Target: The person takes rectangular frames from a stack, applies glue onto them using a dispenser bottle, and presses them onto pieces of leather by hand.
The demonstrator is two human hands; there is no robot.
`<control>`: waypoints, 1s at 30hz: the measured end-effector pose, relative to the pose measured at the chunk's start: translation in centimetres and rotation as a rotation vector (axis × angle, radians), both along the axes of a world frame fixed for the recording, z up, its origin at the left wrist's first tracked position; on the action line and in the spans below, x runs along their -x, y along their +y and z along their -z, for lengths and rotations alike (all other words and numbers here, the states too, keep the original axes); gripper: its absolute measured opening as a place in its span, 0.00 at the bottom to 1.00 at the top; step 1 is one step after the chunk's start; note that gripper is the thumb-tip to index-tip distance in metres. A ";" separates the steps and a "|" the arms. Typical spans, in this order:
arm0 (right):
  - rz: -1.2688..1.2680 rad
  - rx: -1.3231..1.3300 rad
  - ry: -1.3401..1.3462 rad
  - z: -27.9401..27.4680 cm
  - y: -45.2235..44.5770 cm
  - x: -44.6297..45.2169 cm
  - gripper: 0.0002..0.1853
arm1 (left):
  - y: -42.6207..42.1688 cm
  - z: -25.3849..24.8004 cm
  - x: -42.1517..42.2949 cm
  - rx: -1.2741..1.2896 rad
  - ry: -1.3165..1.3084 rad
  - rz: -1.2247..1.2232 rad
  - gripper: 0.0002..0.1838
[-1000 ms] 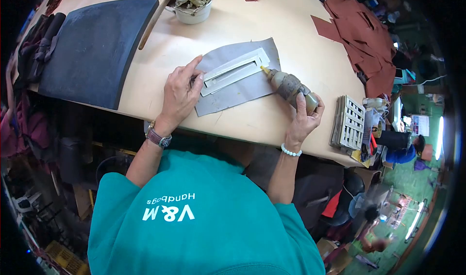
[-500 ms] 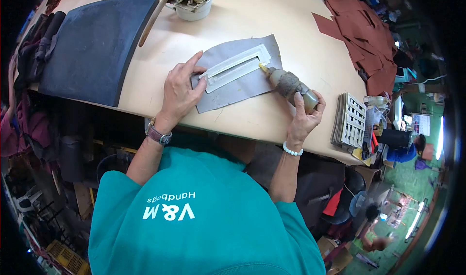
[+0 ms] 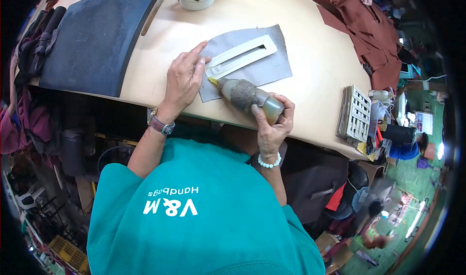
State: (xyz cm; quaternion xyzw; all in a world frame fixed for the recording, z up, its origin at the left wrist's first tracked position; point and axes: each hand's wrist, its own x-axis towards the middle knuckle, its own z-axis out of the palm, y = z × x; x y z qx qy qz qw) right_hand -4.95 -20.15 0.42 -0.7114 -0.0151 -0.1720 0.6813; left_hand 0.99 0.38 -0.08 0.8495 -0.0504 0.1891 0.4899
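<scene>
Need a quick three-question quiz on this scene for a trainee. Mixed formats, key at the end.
1. Which hand holds the bottle?

2. True or false: the slotted plate lies on the grey sheet.

3. The bottle's yellow tip is nearest to:
A) the pot
B) the left hand
C) the dark board

Key:
1. The right hand.
2. True.
3. B.
</scene>
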 end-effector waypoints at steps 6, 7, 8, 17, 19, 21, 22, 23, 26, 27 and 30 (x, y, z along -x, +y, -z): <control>-0.028 -0.593 0.236 -0.1 -2.4 -1.4 0.17 | 0.1 0.0 0.0 0.041 0.011 0.008 0.19; -0.005 -0.754 0.274 -1.7 -2.6 -1.8 0.16 | 0.1 0.1 0.1 0.032 0.018 0.004 0.19; 0.019 -0.794 0.246 -1.7 -3.7 -2.4 0.17 | 0.1 0.2 0.2 0.024 0.012 0.005 0.19; 0.437 0.462 0.091 -0.9 -9.3 -4.3 0.14 | 0.3 -0.3 0.1 -0.088 -0.012 0.057 0.30; 0.516 0.848 -0.050 -3.0 -8.7 -5.0 0.14 | 0.3 0.0 0.0 -0.101 0.001 0.076 0.33; 0.462 0.979 -0.130 -4.8 -6.6 -6.6 0.13 | 0.3 -0.1 0.0 -0.107 0.020 0.080 0.33; 0.399 1.028 -0.159 -5.5 -5.2 -7.6 0.10 | 0.3 0.0 0.0 -0.090 0.033 0.090 0.33; 0.326 1.128 -0.174 -5.6 -4.1 -8.6 0.10 | 0.4 0.0 -0.1 -0.097 0.031 0.095 0.34; 0.157 1.308 -0.043 -4.7 -1.2 -11.3 0.11 | 0.5 0.1 0.1 -0.110 0.034 0.096 0.35; 0.118 1.374 0.007 -4.1 -0.7 -11.9 0.12 | 0.5 0.1 0.1 -0.114 0.035 0.097 0.34; 0.079 1.468 0.106 -3.0 0.0 -12.7 0.12 | 0.6 0.1 0.1 -0.105 0.035 0.104 0.34</control>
